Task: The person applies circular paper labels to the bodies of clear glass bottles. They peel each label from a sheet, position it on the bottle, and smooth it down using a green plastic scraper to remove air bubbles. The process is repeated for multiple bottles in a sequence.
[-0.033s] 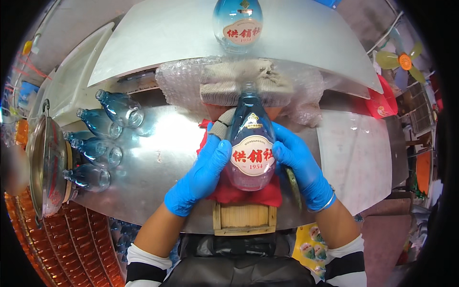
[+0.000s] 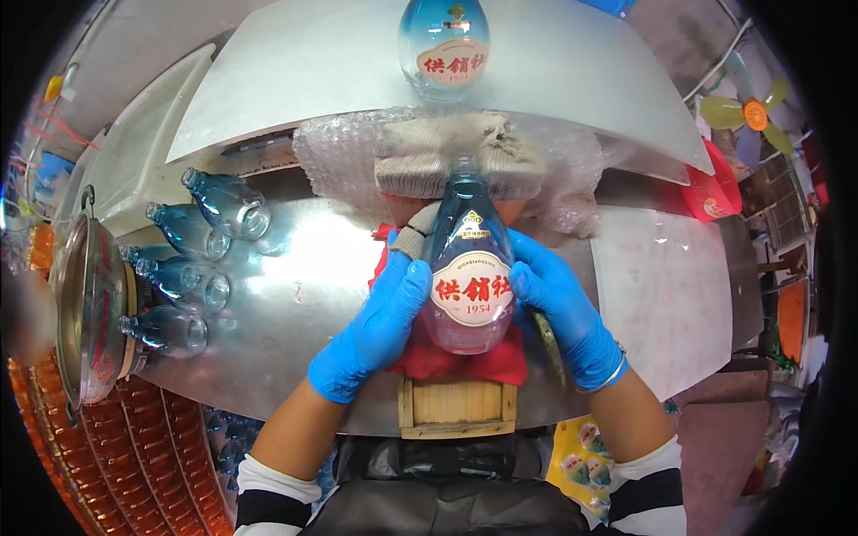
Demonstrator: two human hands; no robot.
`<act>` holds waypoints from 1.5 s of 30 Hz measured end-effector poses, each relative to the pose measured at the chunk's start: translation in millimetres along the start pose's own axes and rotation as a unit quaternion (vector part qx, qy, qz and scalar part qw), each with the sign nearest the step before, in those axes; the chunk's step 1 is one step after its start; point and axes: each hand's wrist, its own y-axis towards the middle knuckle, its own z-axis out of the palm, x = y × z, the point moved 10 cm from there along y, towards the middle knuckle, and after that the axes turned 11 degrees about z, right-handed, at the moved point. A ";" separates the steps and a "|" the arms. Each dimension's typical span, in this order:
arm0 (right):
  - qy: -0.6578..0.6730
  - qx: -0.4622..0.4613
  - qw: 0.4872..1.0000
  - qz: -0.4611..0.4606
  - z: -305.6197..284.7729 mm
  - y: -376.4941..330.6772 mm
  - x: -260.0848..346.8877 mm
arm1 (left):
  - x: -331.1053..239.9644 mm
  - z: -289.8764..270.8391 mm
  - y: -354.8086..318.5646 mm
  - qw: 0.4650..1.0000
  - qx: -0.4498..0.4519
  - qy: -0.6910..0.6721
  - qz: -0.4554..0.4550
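A blue-to-clear glass bottle [image 2: 469, 322] with a cream oval label and red lettering lies neck away from me, over a red cloth [image 2: 500, 362]. My left hand [image 2: 384, 308], in a blue glove, closes on its left side; grey knitted fabric [image 2: 414, 239] covers a fingertip of it. My right hand [image 2: 563, 299], also gloved in blue, grips the bottle's right side with the thumb at the label's edge. A slim dark-green curved tool [image 2: 547, 350] sticks out below my right palm; its far end is hidden. The bottle's neck rests against a folded grey knitted pad [image 2: 416, 174].
Several blue glass bottles [image 2: 183, 234] lie on the metal table at left, beside a metal pan [image 2: 85, 308]. A labelled bottle [image 2: 451, 54] is on the raised white board [image 2: 581, 80]. Bubble wrap [image 2: 335, 156] flanks the pad. A wooden frame [image 2: 458, 409] sits at the table's near edge.
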 end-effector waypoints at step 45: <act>-0.071 -0.354 0.906 -0.220 -32.1 -58.9 46.3 | -66.3 55.7 -49.6 0.706 0.055 0.677 0.201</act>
